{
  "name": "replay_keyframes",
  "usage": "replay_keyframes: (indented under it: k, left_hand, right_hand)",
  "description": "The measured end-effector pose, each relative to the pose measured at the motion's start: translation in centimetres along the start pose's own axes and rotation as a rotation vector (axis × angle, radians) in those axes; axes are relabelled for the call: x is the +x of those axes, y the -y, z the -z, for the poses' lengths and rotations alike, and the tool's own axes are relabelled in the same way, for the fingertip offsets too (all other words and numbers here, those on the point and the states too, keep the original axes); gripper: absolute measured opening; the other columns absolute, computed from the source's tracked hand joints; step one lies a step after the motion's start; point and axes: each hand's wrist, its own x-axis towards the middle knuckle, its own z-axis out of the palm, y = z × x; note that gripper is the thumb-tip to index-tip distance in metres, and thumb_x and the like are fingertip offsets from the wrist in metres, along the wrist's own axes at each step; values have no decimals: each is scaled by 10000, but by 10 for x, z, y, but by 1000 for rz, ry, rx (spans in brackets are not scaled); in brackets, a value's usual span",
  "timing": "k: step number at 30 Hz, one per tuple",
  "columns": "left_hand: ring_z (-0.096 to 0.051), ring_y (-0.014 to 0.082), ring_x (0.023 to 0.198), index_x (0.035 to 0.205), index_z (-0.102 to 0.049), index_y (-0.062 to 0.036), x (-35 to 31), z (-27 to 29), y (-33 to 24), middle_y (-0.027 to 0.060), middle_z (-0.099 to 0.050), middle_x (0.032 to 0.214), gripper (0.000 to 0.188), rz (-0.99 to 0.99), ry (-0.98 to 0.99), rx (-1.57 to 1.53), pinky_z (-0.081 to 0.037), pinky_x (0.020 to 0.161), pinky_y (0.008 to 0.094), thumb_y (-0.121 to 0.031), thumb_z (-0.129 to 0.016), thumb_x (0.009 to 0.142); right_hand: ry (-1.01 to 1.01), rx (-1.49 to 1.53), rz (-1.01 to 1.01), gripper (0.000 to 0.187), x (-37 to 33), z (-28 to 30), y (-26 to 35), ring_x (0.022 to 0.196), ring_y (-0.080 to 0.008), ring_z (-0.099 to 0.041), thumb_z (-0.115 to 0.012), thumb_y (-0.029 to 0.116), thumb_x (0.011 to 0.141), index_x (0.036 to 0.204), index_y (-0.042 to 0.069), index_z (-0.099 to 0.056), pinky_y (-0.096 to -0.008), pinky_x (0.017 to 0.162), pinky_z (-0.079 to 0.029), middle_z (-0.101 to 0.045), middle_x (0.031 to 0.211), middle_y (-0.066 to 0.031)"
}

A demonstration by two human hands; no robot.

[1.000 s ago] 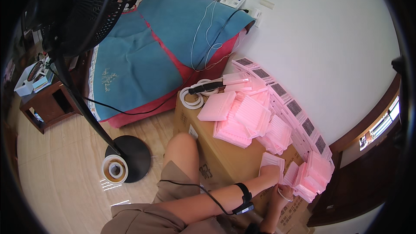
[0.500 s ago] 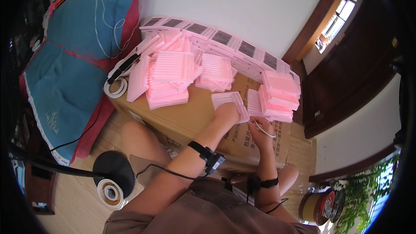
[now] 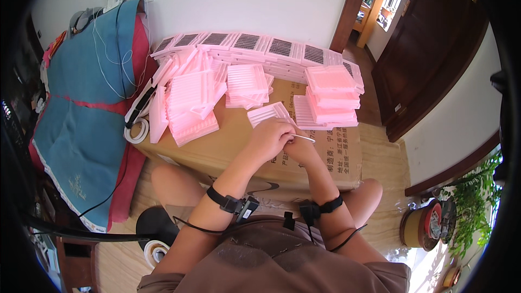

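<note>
Holding my two hands together at a ribbed pink tray

My left hand [image 3: 273, 133] and right hand [image 3: 299, 151] meet near the centre of the frame, at the near edge of a shallow, square, ridged pink tray [image 3: 269, 112]. My left fingers are curled, but overlap hides how far each hand is open and whether either grips the tray. A thin, smooth white strip [image 3: 305, 139] sticks out to the right from where my hands meet; I cannot tell which one has it.

The tray lies tilted over a matte brown cardboard box [image 3: 232, 125] with dark printing at its right end. To its left, a loose pile [image 3: 190, 92] of pale pink ribbed pieces leans at mixed angles; a smaller stack [image 3: 244, 78] sits just above the tray, and a taller stack [image 3: 329, 82] stands at its right. Behind them, along the plain wall, a curved row of pink blocks [image 3: 263, 46] shows dark, fine-lined rectangles on top. A round white roll [image 3: 139, 130] lies at the box's left corner, beside a soft teal cover [image 3: 81, 70] trimmed in red.
</note>
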Motion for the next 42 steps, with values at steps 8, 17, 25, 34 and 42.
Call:
replay_keyframes:
  k: [8, 17, 25, 34, 42]
  left_hand:
    - [-689, 300, 787, 997, -754, -40, -3, 10, 0, 129, -710, 886, 150, 94, -27, -89, -532, 699, 390, -58, -680, 868]
    - [-681, 324, 835, 945, -793, -87, 0, 23, 24, 117, -715, 867, 139, 169, -233, 209, -512, 762, 441, -81, -678, 868]
    - [-680, 309, 903, 999, -797, -89, 1, 22, 4, 114, -733, 943, 163, 103, -71, 218, -530, 782, 408, -82, -684, 882]
    - [-686, 349, 872, 1075, -775, -61, -2, -6, 20, 179, -729, 944, 195, 157, -270, 21, -542, 780, 415, -93, -674, 911]
    - [-640, 196, 632, 1030, -757, -24, -18, -19, 26, 120, -691, 728, 233, 480, 11, -77, -496, 619, 358, -219, -636, 990]
  right_hand:
    - [285, -47, -249, 551, 4, -9, -10, 1064, -233, -696, -741, 42, 788, 1313, 17, -575, -346, 806, -575, -714, 1121, -129]
    - [77, 85, -7, 419, -14, 17, 29, 918, -184, -699, -727, 109, 888, 1272, -11, -607, -305, 697, -546, -712, 997, -118]
    - [-139, -236, -8, 222, -2, 44, 35, 541, -230, -571, -758, 213, 896, 943, 3, -704, -377, 546, -449, -625, 652, -123]
    - [-272, -33, -103, 162, -9, 41, 18, 594, -114, -491, -662, 142, 983, 952, -14, -691, -301, 550, -399, -587, 664, -60]
    - [-410, 300, -289, 221, -11, 44, -1, 579, -36, -421, -609, 187, 1033, 937, 10, -699, -231, 525, -344, -511, 656, 49]
